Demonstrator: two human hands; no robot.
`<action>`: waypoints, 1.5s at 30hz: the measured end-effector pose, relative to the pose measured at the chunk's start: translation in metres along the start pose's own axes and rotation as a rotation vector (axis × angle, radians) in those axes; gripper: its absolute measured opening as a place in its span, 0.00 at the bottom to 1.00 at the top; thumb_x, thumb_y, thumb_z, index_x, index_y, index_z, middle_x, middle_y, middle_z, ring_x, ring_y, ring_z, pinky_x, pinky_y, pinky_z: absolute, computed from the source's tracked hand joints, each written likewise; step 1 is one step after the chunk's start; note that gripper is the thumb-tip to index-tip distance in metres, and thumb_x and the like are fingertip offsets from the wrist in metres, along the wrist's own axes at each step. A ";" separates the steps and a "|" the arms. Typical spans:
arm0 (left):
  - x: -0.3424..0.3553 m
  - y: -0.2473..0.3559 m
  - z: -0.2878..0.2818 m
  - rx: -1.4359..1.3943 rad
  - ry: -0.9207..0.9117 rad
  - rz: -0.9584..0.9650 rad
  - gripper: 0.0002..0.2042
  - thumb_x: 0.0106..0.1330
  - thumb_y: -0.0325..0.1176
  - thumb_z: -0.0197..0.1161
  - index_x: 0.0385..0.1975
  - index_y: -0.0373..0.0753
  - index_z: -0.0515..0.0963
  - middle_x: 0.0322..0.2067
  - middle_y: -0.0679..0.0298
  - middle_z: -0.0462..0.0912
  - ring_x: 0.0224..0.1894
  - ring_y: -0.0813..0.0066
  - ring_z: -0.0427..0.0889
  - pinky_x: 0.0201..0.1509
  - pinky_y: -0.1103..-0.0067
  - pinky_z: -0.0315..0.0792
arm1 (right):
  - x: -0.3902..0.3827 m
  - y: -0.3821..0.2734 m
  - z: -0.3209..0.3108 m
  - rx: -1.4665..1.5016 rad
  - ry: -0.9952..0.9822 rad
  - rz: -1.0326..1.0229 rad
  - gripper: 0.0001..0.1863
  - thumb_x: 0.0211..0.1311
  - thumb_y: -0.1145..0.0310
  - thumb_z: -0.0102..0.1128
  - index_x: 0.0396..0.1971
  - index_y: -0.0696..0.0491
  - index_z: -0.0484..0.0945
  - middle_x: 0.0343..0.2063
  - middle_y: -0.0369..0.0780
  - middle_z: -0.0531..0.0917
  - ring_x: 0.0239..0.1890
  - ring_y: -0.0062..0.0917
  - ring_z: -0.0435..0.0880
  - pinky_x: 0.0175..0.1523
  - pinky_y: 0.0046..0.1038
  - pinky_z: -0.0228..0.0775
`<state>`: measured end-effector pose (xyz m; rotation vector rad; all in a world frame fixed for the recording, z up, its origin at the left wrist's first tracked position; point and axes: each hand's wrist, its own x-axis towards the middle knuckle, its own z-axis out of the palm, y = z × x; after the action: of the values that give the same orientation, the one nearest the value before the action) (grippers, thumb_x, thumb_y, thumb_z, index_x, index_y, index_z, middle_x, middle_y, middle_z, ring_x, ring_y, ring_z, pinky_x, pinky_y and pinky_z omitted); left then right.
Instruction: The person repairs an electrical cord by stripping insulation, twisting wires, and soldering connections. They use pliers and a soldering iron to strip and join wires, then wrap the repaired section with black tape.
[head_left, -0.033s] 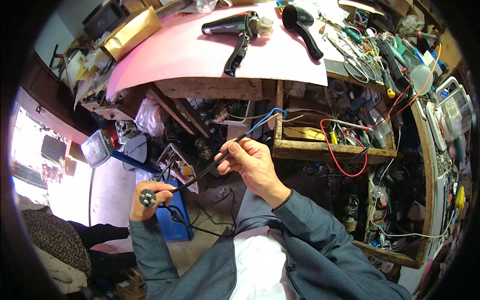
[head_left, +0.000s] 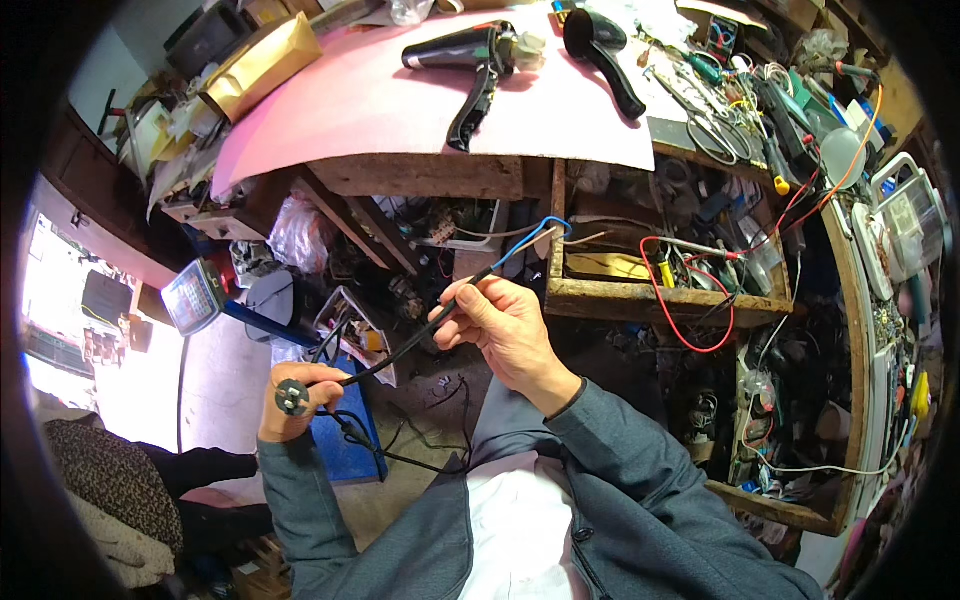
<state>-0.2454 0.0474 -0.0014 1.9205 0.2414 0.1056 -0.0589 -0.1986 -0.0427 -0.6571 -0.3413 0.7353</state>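
Note:
Stretched between my hands is a black power cord [head_left: 400, 350]. My left hand [head_left: 283, 426] is closed around its plug end, with the black plug's [head_left: 292, 397] prongs facing up. Thumb and fingers of my right hand [head_left: 518, 338] pinch the cord close to its other end. Past the right fingertips, a blue wire [head_left: 521, 243] and a paler wire come out of the black jacket toward an open wooden drawer [head_left: 660, 298]. More of the cord loops down below my left hand. A partly opened black hair dryer [head_left: 455, 52] lies on the pink-covered bench [head_left: 350, 105].
A curved black handle-shaped housing [head_left: 603, 58] lies right of the dryer. Tools and test leads crowd the bench's right side. A red lead [head_left: 648, 305] hangs over the drawer front. A scale-like device with a keypad [head_left: 194, 297] and a blue platform [head_left: 345, 430] stand at left.
The plug in my left hand has turned slightly and shifted a touch left. My right hand and the cord's wire end look the same.

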 end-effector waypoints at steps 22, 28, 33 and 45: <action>0.001 -0.020 0.009 -0.184 0.216 0.087 0.14 0.63 0.37 0.70 0.35 0.29 0.84 0.20 0.67 0.76 0.21 0.83 0.68 0.23 0.84 0.59 | -0.009 -0.006 0.004 0.103 -0.215 0.105 0.15 0.74 0.65 0.54 0.48 0.62 0.77 0.40 0.47 0.86 0.30 0.21 0.86 0.37 0.23 0.82; -0.002 -0.033 0.012 -0.290 0.259 -0.014 0.14 0.63 0.37 0.71 0.38 0.30 0.84 0.21 0.71 0.74 0.22 0.86 0.66 0.25 0.86 0.57 | -0.009 -0.005 0.004 0.084 -0.240 0.113 0.14 0.74 0.64 0.54 0.48 0.60 0.78 0.40 0.45 0.86 0.29 0.19 0.86 0.36 0.21 0.80; -0.003 -0.038 0.013 -0.305 0.278 -0.026 0.16 0.63 0.39 0.71 0.39 0.30 0.83 0.22 0.73 0.74 0.22 0.87 0.65 0.25 0.87 0.56 | -0.009 -0.006 0.007 0.078 -0.250 0.118 0.13 0.75 0.64 0.53 0.46 0.59 0.78 0.39 0.46 0.86 0.26 0.20 0.85 0.34 0.20 0.79; 0.004 -0.020 0.028 -0.272 0.219 -0.097 0.09 0.66 0.33 0.64 0.34 0.33 0.83 0.18 0.73 0.72 0.18 0.87 0.63 0.21 0.86 0.53 | -0.002 -0.029 -0.007 -0.189 -0.123 -0.034 0.11 0.75 0.69 0.51 0.46 0.59 0.78 0.39 0.45 0.87 0.23 0.15 0.79 0.30 0.17 0.73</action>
<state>-0.2389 0.0293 -0.0297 1.6237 0.4435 0.2713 -0.0426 -0.2192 -0.0290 -0.7840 -0.5383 0.7178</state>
